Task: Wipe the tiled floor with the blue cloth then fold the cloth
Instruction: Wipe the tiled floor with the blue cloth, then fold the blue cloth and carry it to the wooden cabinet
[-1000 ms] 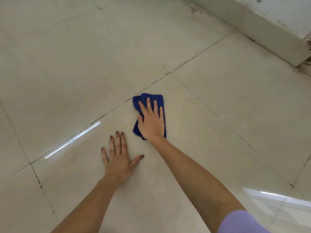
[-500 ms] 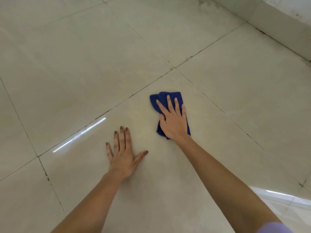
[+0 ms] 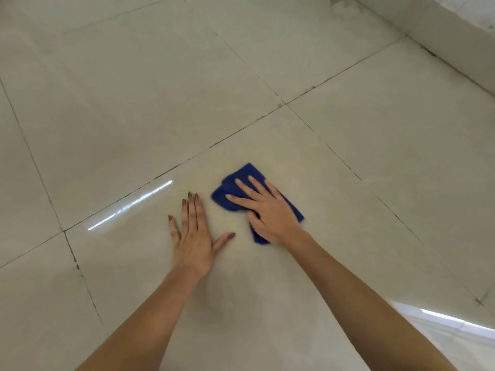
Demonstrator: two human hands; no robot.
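The right hand [image 3: 270, 212] presses straight, spread fingers [image 3: 250, 194] on the blue cloth [image 3: 246, 172], whose long axis follows them, pointing away-left, while the left hand [image 3: 192, 239] lies flat, fingers straight, on the tiled floor [image 3: 134, 116] just beside it.

The left hand [image 3: 193, 243] has long nails [image 3: 189, 194] painted dark brown. Both arms are bare.

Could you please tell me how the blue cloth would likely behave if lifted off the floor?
The small blue fabric cloth would probably droop limply: it lies in soft, uneven folds under the flat right hand. It looks thin, so likely light. On the glossy beige tiled floor it should slide easily when pushed.
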